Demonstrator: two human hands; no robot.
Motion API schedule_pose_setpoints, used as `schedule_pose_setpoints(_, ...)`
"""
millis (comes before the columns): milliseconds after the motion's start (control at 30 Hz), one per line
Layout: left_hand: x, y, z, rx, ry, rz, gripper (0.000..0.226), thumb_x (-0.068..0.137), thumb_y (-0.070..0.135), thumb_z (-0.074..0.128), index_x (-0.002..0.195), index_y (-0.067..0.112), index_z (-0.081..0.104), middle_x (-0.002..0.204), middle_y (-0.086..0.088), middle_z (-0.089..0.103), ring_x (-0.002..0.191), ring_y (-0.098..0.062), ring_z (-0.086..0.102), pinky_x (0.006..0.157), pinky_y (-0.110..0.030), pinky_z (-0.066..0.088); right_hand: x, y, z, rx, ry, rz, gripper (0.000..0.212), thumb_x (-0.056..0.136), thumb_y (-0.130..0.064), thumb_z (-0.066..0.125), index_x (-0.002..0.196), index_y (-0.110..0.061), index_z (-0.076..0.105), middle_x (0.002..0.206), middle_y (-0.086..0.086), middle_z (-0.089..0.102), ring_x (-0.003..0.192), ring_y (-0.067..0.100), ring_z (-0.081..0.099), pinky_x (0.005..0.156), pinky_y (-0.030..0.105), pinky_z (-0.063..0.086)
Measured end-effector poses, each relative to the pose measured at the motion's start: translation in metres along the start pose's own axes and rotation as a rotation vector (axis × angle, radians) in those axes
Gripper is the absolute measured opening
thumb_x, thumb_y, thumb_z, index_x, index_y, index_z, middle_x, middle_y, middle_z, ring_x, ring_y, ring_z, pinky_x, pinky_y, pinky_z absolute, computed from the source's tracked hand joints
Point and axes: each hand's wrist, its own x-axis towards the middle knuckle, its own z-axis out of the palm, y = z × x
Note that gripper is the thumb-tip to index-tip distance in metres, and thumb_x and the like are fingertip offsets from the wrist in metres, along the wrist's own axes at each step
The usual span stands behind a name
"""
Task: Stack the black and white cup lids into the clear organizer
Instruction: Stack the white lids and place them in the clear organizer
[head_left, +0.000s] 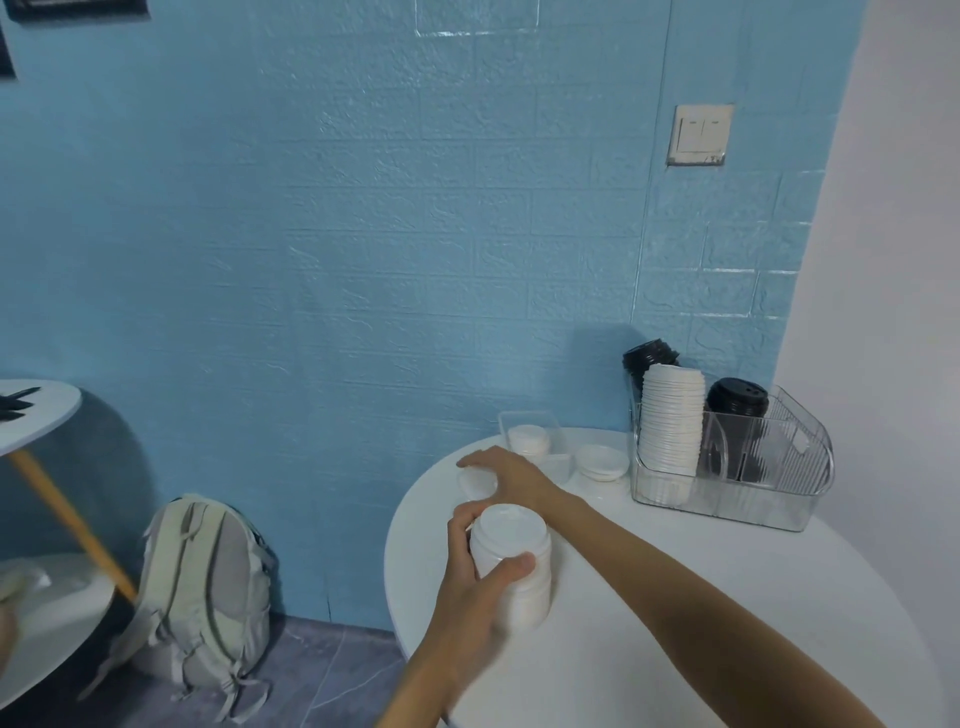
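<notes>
Lids, white ones, are spread over the round white table (675, 623), and the risk lies in how they are held. Furthest left, the left hand (467, 587) wraps fingers and thumb around a tall stack of white lids (511, 561), lifted or tilted above the tabletop; whether its base touches the table I cannot tell. A stack that tall, gripped only around its middle, could shear apart or shed its lower lids if the grip loosens or the hand tips it further.

Just beyond that hand, the right hand (506, 470) reaches across with fingers spread flat over a loose white lid (475, 482) near the table's left edge. It seems to press or cover the lid without pinching it. A sliding pickup there could push the lid off the edge.

Past the right hand sit a small clear tray (540, 423) holding a few lids and a short pile (602, 462). Far right of both hands stands the clear organizer (769, 499), one slot already packed high with white lids (670, 421), black lids (737, 397) alongside. Adding more there could topple it.
</notes>
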Motion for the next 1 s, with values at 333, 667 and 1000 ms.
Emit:
schedule_pose_setpoints(333, 0.001, 0.000, 0.000, -0.023, -0.008, 0.001, 0.085, 0.056, 0.048, 0.078, 0.132, 0.041, 0.042, 0.114, 0.046, 0.056, 0.107, 0.018, 0.055, 0.090, -0.017, 0.039, -0.003, 0.006, 0.041, -0.164, -0.017, 0.142, 0.031, 0.096, -0.013, 0.060, 0.126, -0.017, 0.061, 0.130, 0.011, 0.056, 0.122, 0.029, 0.050, 0.103, 0.046, 0.042)
schedule_pose_setpoints(667, 0.000, 0.004, 0.000, -0.051, 0.004, -0.015, 0.081, 0.051, 0.047, 0.079, 0.126, 0.041, 0.048, 0.112, 0.030, 0.066, 0.104, 0.008, 0.061, 0.081, -0.011, 0.044, -0.030, 0.010, -0.005, 0.308, 0.260, 0.050, 0.041, 0.082, -0.029, 0.083, 0.120, -0.025, 0.070, 0.122, -0.010, 0.069, 0.117, 0.006, 0.060, 0.100, 0.013, 0.039)
schedule_pose_setpoints(1000, -0.002, 0.004, -0.001, -0.017, -0.018, -0.030, 0.082, 0.062, 0.050, 0.082, 0.130, 0.056, 0.038, 0.125, 0.027, 0.062, 0.112, 0.010, 0.060, 0.089, -0.018, 0.045, -0.108, -0.047, -0.028, 0.403, 0.195, -0.125, 0.040, 0.077, -0.031, 0.086, 0.114, -0.035, 0.072, 0.118, -0.023, 0.069, 0.118, -0.004, 0.059, 0.103, 0.013, 0.040)
